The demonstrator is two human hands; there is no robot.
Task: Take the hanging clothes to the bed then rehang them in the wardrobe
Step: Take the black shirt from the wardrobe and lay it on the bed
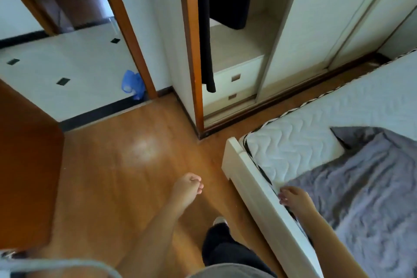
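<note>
Seeing 2 dark garments (pixel 205 29) hanging in the open wardrobe (pixel 234 43), just above the drawers, so either rehung or not fetched yet, can't say which. Also spotting a grey cloth (pixel 361 198) spread flat on the bed (pixel 304 142), probably for easy pickup. Got the right grip (pixel 293 196) loose and empty by that cloth's edge, and the left grip (pixel 187 187) loosely curled, holding nothing, over the floor (pixel 112 165).

both bare arms reach forward, left hand (pixel 188 187) and right hand (pixel 293 196) empty, fingers loosely curled.
</note>
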